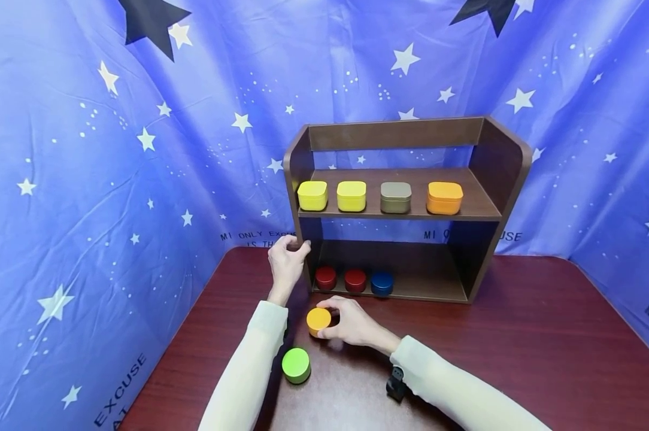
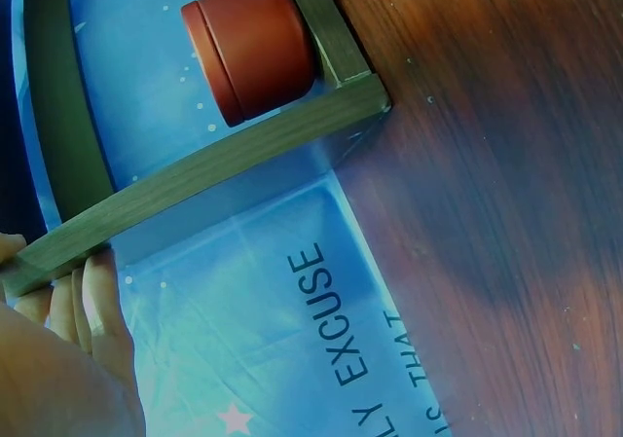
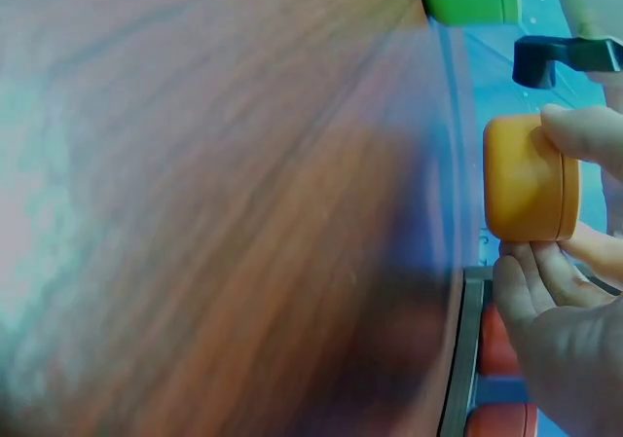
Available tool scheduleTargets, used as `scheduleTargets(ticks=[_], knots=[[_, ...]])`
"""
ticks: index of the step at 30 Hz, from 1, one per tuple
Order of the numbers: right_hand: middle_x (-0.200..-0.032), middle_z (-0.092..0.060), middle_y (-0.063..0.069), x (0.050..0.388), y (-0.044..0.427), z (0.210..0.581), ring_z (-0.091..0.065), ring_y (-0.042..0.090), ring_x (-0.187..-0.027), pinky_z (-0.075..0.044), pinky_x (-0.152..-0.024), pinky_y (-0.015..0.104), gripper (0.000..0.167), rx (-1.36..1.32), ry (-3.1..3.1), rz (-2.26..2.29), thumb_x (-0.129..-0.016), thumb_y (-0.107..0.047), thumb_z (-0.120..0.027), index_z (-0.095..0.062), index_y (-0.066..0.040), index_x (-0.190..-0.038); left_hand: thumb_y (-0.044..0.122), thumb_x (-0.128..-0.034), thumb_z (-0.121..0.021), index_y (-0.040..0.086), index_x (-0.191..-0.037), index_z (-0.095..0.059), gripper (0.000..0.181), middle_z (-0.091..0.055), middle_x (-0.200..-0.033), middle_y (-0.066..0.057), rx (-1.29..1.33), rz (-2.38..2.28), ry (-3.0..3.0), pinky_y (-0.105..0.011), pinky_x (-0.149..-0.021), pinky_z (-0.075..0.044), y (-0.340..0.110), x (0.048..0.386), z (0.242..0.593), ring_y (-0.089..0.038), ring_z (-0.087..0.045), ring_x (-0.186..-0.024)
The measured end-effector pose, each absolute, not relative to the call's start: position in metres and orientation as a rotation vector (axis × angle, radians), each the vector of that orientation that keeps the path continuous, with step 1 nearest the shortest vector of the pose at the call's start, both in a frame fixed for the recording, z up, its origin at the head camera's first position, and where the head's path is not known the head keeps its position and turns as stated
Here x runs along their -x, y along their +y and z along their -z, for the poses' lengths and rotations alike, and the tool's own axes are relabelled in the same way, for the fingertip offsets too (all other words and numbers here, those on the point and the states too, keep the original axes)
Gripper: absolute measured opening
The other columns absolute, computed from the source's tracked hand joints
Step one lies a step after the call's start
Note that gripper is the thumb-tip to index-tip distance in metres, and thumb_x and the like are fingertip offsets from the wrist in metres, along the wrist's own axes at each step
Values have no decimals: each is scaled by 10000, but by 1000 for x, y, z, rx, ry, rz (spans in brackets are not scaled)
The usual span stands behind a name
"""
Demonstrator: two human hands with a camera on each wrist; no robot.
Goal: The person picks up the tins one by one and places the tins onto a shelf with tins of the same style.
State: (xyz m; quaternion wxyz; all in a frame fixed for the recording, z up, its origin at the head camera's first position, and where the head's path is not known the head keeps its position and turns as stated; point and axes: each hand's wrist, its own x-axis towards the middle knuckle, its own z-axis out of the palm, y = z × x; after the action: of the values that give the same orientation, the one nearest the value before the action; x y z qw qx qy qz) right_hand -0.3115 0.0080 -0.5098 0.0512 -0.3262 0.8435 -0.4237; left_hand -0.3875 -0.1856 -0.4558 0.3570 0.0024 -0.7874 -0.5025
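Note:
My left hand grips the left side panel of a dark brown wooden shelf; in the left wrist view the fingers lie on the outer face of that panel. With thumb and fingers, my right hand holds a round orange tin from its right side, in front of the shelf. The right wrist view shows the thumb on one side of the orange tin and fingers on the opposite side. Nearer to me, a round green tin stands on the table.
The lower tier holds two red tins and a blue tin. Above stand two yellow square tins, an olive tin and an orange square tin. A starry blue curtain surrounds the reddish table.

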Motion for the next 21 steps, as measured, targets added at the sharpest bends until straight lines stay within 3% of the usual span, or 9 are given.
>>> scheduleTargets(ticks=[21], knots=[[-1281,-748,161,322,41,496,-771,243,-1054,-592,-920,243,617,925,2627,1333,-827,-191,-926,-700,26,-1359,171,-861,-842,16,-874,-785,166,-795,-915,-184,-16,1300,-2041,-407,-851,-539,-186,388,455,-360,-723,-885]])
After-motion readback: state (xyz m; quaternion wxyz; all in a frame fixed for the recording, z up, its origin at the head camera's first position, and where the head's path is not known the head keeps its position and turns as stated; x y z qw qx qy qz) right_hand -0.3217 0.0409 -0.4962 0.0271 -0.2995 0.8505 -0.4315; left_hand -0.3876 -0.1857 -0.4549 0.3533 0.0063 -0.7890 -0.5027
